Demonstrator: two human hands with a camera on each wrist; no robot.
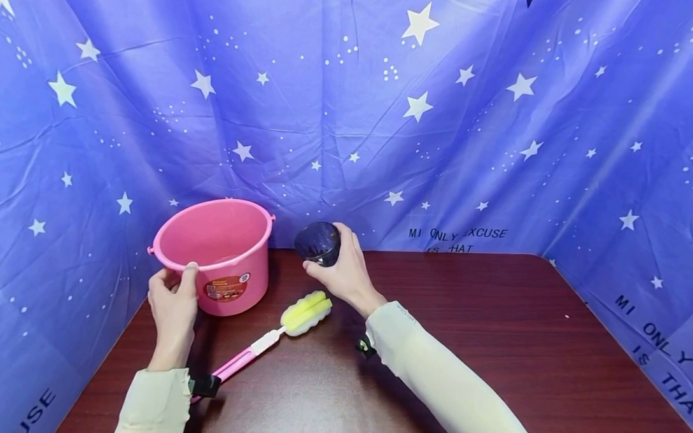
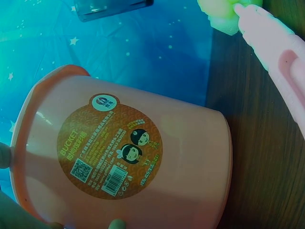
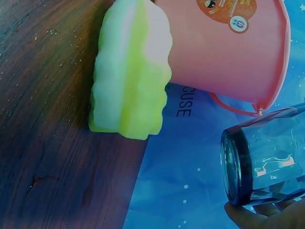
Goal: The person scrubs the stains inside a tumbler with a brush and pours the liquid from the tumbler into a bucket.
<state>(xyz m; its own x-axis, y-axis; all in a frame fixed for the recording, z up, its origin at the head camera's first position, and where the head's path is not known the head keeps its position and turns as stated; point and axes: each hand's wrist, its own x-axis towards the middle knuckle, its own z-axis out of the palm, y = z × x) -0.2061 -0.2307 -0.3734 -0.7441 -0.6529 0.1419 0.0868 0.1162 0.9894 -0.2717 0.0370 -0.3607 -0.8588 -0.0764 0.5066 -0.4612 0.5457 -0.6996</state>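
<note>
A pink bucket [image 1: 249,280] with a round orange label [image 2: 109,148] stands at the left of the table. My left hand [image 1: 174,306] grips its near rim, thumb at the edge. To the bucket's right, my right hand [image 1: 350,267] holds a dark, clear drinking glass [image 1: 317,244], fingers curled round its right side. The glass's thick base [image 3: 236,167] faces the tabletop side in the right wrist view. Between the hands lies a cup brush [image 1: 262,344] with a yellow and white sponge head [image 3: 131,71] and a pink and white handle. My left wrist covers the handle's end.
The dark red-brown wooden table [image 1: 491,349] reaches back to a blue curtain [image 1: 327,114] with white stars, which encloses it on the back and both sides. A bucket handle [image 3: 233,107] hangs at the rim in the right wrist view.
</note>
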